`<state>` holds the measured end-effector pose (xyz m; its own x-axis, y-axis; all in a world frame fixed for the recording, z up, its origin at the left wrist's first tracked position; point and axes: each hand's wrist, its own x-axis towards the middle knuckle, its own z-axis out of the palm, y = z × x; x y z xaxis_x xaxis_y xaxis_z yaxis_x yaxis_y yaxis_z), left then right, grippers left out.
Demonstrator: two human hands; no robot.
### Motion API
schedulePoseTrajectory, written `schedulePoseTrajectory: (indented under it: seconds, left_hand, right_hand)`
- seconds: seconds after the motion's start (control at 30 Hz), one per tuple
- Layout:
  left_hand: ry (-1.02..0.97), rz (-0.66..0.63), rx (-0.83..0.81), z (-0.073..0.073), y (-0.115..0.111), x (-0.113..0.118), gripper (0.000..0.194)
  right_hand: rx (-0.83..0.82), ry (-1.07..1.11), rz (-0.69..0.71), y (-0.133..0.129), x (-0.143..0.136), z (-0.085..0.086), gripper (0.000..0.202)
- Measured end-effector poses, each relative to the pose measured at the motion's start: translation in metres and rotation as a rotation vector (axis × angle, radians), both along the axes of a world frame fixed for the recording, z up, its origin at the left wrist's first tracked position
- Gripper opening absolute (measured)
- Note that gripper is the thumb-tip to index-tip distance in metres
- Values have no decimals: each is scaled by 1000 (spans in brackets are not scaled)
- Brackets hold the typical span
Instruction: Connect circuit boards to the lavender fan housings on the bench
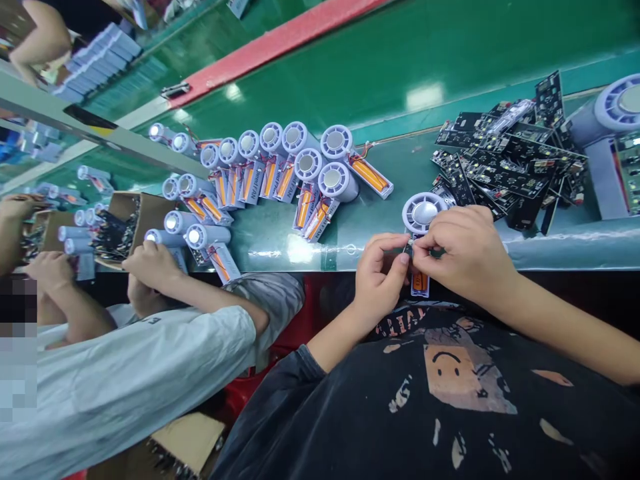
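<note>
along the green bench edge (280, 250), both hands (425, 257) pinched on a white fan unit (423, 213), circuit boards (505, 167) close by

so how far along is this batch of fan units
Done, by the look of it: a cluster of grey handheld fan units with orange batteries lies on the green bench. In hand: the left hand and right hand pinch one grey fan unit at the bench edge. Left: a heap of black circuit boards waits alongside.
</note>
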<state>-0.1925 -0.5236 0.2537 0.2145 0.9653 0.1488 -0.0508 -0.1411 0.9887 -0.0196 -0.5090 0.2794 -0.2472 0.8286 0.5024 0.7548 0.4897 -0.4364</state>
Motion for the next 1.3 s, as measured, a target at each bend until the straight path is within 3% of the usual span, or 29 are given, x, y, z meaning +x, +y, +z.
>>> schedulePoseTrajectory:
  seconds: [0.33, 0.4, 0.47, 0.53, 0.63, 0.77, 0.9, 1.0, 1.13, 1.3]
  left_hand:
    - [-86, -58, -4, -1, 1, 1, 17]
    - [-115, -79, -44, -2, 5, 0, 17]
    - [-161, -101, -81, -2, 9, -1, 18]
    - [-205, -107, -81, -3, 11, -1, 19]
    - [-215, -99, -39, -4, 11, -2, 15]
    - [-117, -78, -30, -4, 7, -2, 10]
    - [15, -79, 15, 2, 3, -6, 19]
    - [192, -134, 137, 11, 2, -9, 21]
    - [458, -99, 331, 22, 3, -8, 5]
    - [480, -98, 348, 24, 5, -11, 6]
  right_hand:
    - [-64, 92, 72, -4, 6, -4, 23]
    - [-36, 113, 41, -3, 13, 1, 11]
    - [36, 184, 12, -3, 24, 5, 19]
    - [42, 210, 98, -4, 36, 6, 21]
    - [-97, 78, 310, -9, 48, -2, 17]
    - [-187, 7, 278, -17, 52, -12, 21]
    - [-253, -18, 249, -21, 48, -6, 15]
    - [-319, 212, 249, -22, 36, -1, 14]
    - [-394, 499, 242, -25, 17, -3, 12]
    - [-298, 515, 269, -28, 12, -11, 18]
